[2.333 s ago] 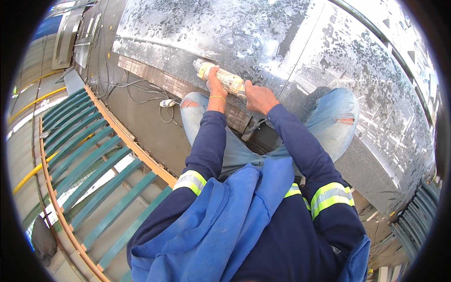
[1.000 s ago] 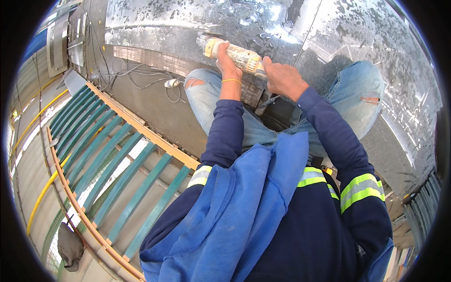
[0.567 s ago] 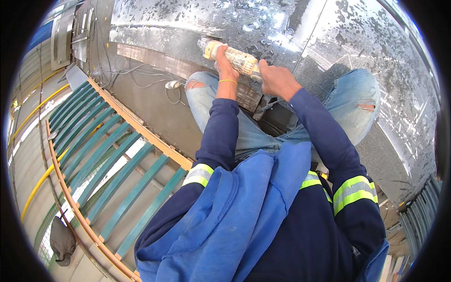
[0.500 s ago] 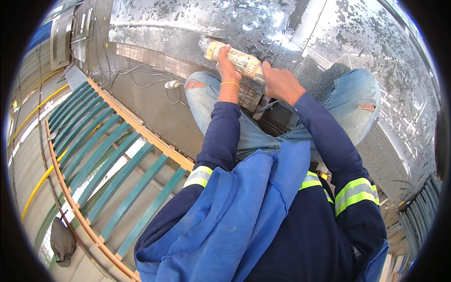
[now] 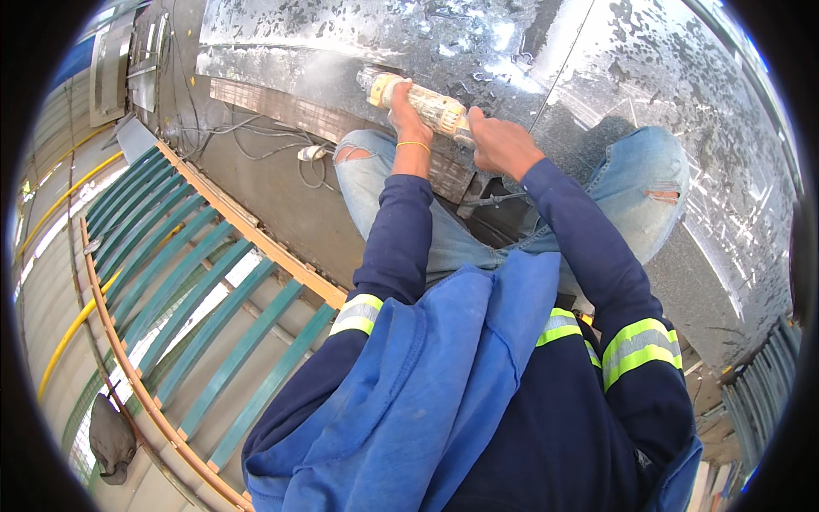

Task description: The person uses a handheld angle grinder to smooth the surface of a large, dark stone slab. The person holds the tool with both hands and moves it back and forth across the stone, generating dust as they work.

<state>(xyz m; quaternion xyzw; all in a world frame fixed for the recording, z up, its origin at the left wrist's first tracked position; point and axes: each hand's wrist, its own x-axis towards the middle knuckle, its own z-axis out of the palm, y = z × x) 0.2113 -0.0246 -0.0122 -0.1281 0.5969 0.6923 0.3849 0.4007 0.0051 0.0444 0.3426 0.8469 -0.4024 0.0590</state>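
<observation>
A dusty, cream-coloured angle grinder (image 5: 439, 111) lies across both my hands, its head end pointing left over the edge of a grey stone slab (image 5: 478, 51). My left hand (image 5: 409, 121) wraps round its body just behind the head, a yellow band at the wrist. At the rear end, my right hand (image 5: 503, 145) is closed round the handle. Pale dust hangs by the head, where the disc is too blurred to make out. Beneath my hands are my bent knees in torn jeans.
On the left runs a rack of green slats (image 5: 213, 316) with an orange-brown frame. Loose grey cable and a white connector (image 5: 311, 154) lie on the floor by my left knee. A brownish slab edge (image 5: 273, 109) runs below the stone. A dark bag (image 5: 113, 435) sits at lower left.
Both hands have shifted slightly left with the grinder, along the slab's edge. More pale dust shows to the left of its head. My grip is the same.
</observation>
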